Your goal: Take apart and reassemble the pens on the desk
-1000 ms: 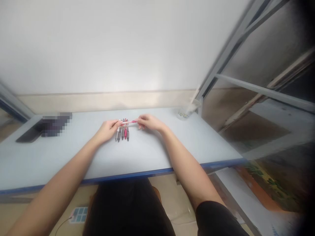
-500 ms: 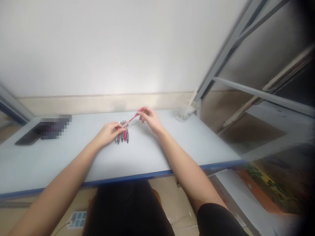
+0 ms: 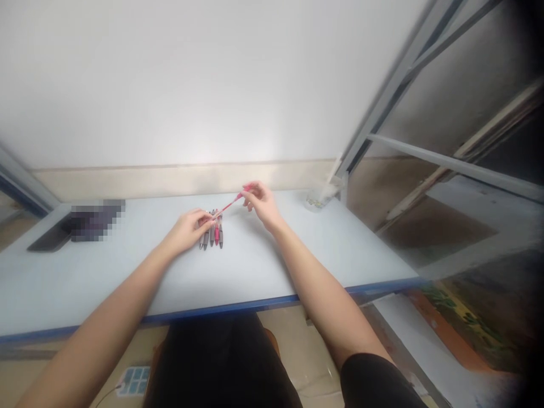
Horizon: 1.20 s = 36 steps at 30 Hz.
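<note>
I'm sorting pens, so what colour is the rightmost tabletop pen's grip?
That pen's grip is grey, clearest in the head view.

On the pink pen (image 3: 226, 207) the lower end is hidden by the left hand (image 3: 187, 229) and the upper partly by the right hand (image 3: 261, 203), the row of pens (image 3: 216, 236) is partly screened, the dark item (image 3: 96, 221) masked by pixels, the clear cup (image 3: 317, 200) blurred, and the left forearm (image 3: 114, 300) cut off below.

Six pens (image 3: 212, 239) are in view: one slim pink pen (image 3: 226, 209) between one left hand (image 3: 187, 229) and one right hand (image 3: 262, 207), four grey-gripped pens (image 3: 221, 240) and one pink-gripped pen (image 3: 216, 236) on one counter (image 3: 255, 269). There is one clear cup (image 3: 315, 202) and one power strip (image 3: 135, 381).
</note>
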{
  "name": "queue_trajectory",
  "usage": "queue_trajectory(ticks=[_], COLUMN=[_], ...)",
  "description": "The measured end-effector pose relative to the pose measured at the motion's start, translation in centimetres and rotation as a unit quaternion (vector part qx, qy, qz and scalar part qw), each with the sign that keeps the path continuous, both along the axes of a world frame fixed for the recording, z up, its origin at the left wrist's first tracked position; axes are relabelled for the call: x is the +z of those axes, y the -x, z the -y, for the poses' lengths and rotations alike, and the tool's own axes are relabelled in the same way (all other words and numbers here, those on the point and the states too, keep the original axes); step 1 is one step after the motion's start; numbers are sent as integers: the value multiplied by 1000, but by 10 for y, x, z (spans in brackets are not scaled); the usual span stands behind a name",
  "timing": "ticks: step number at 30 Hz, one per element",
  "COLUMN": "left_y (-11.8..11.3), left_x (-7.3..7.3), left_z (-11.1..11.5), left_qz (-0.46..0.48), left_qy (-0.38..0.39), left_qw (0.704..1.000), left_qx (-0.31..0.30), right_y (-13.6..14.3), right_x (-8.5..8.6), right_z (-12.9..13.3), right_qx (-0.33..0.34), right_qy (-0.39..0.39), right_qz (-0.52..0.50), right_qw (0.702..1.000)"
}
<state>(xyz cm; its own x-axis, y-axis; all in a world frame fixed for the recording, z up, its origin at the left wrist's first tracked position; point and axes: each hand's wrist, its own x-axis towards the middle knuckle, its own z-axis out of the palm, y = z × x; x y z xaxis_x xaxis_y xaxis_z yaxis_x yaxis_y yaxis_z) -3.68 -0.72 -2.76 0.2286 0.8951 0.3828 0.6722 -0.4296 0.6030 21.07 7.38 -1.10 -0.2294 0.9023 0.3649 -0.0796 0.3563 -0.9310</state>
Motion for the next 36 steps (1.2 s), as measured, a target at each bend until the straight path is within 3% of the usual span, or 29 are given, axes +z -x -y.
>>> queue_trajectory(ticks=[5,10,15,22,30,36], left_y=[-1,-3,-5,-5,-3,-6], left_x=[1,3,4,2,2,5], left_z=[1,3,4,0,-4,-6], left_qz=[1,18,69,192,268,317], left_qy=[0,4,26,63,40,46], left_qw=[1000,1000,997,979,959,940], left_qx=[3,-2,-2,21,81,116], right_y=[1,1,-5,-6,-2,1], right_x=[0,-2,-1,1,-1,-3], right_z=[2,7,8,9,14,10], right_qx=[14,118,151,137,149,166], right_qy=[15,72,79,64,106,68], right_qz=[-5,23,41,97,200,134], right_qw=[1000,990,985,984,963,975])
